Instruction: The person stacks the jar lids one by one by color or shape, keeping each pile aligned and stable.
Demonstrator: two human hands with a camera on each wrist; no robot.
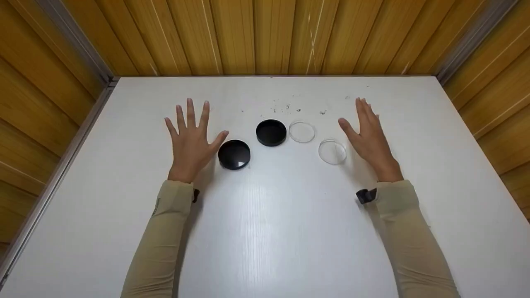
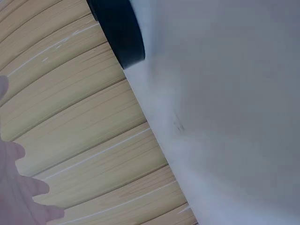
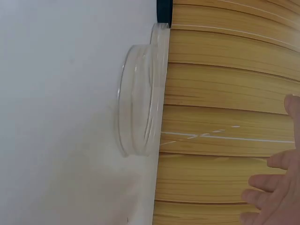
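My left hand (image 1: 191, 142) is spread with straight fingers, its thumb tip close beside a round black shallow dish (image 1: 234, 155). A second black dish (image 1: 271, 133) lies farther back, to the right of the first. Two clear round dishes follow in the arc: one (image 1: 302, 131) beside the second black dish, the other (image 1: 332, 151) nearer my right hand (image 1: 370, 134). That hand is held with straight fingers and the thumb apart, nothing in it. In the right wrist view the nearer clear dish (image 3: 133, 101) shows side-on, and the fingers appear at the right edge.
A white table (image 1: 256, 231) carries the dishes, with small dark marks (image 1: 287, 108) on its surface behind them. Wood-patterned panels (image 1: 271, 37) wall off the back and both sides. Small black devices (image 1: 366, 196) sit at the wrists, over beige sleeves.
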